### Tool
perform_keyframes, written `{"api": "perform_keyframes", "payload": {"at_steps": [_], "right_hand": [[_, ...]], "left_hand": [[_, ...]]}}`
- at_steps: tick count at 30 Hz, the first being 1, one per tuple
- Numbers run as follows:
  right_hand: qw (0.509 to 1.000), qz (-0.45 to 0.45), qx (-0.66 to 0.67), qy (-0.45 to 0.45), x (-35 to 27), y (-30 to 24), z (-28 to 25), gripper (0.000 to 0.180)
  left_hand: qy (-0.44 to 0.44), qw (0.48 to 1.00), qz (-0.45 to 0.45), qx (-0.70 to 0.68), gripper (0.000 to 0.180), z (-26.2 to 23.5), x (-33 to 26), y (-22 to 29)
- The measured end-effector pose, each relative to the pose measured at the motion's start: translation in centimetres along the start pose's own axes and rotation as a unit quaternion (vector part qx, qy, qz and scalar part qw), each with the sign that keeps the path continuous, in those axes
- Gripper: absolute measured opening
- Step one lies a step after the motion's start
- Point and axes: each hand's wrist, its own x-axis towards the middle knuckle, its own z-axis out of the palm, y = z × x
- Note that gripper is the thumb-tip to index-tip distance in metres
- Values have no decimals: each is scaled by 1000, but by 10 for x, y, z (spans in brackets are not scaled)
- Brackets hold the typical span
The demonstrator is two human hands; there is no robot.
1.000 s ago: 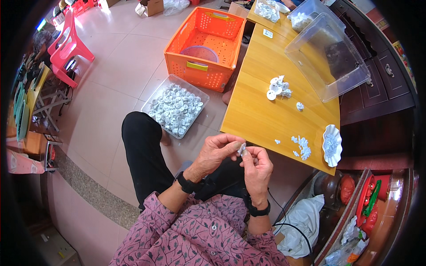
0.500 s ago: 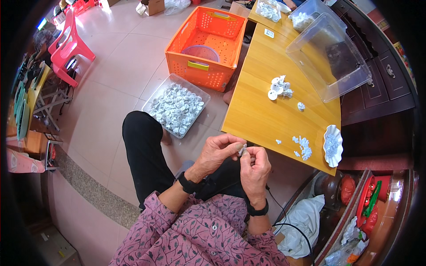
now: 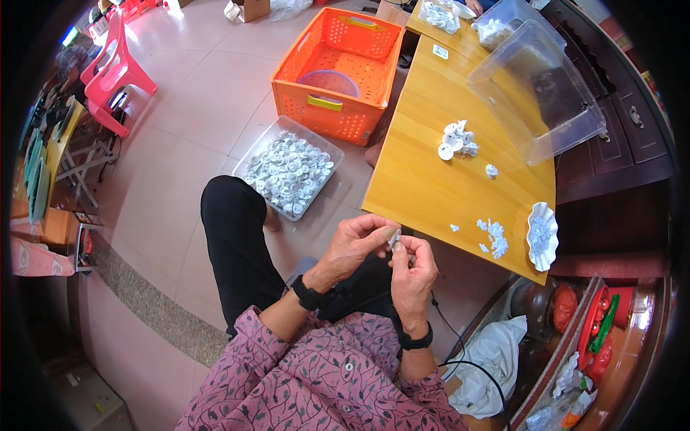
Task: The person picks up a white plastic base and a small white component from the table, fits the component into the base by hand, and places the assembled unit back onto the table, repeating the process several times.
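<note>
Both my hands meet in front of the table's near corner, over my lap. My left hand (image 3: 357,246) pinches a small white plastic part (image 3: 394,239) between thumb and fingertips. From the other side my right hand (image 3: 413,272) grips the same part; its exact shape is mostly hidden by the fingers. On the yellow wooden table (image 3: 410,158) nearby lie a heap of tiny pale-blue pieces (image 3: 497,239), a white scalloped dish (image 3: 533,260) holding more of them, a pile of white round plastic parts (image 3: 457,140) and a single such part (image 3: 491,171).
A clear tub (image 3: 336,156) full of white parts sits on the floor by my knee, beside an orange crate (image 3: 302,113) with a purple basket inside. A clear plastic bin (image 3: 496,93) lies on the table's right. A pink chair (image 3: 123,72) stands far left; a hand shows at the table's far end.
My fingers have shifted slightly around the small white part, which shows a little more between them. The whole view has moved a little.
</note>
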Motion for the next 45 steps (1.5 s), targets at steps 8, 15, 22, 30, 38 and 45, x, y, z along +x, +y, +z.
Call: {"api": "perform_keyframes", "payload": {"at_steps": [8, 15, 22, 30, 38, 45], "right_hand": [[999, 14, 29, -20, 0, -1, -2, 9], [989, 51, 133, -25, 0, -11, -7, 13], [987, 64, 143, -36, 2, -17, -4, 11], [996, 41, 68, -48, 4, -20, -3, 8], [988, 89, 123, -36, 1, -17, 0, 19], [969, 125, 209, -53, 5, -7, -6, 19]], "left_hand": [[-15, 999, -9, -47, 23, -6, 1, -7], [-63, 976, -43, -206, 24, -9, 3, -5], [-51, 983, -35, -173, 24, -9, -1, 0], [-36, 997, -10, -73, 23, -10, -5, 11], [58, 997, 49, -14, 22, -44, -3, 29], [235, 962, 136, 16, 23, -107, 19, 49]]}}
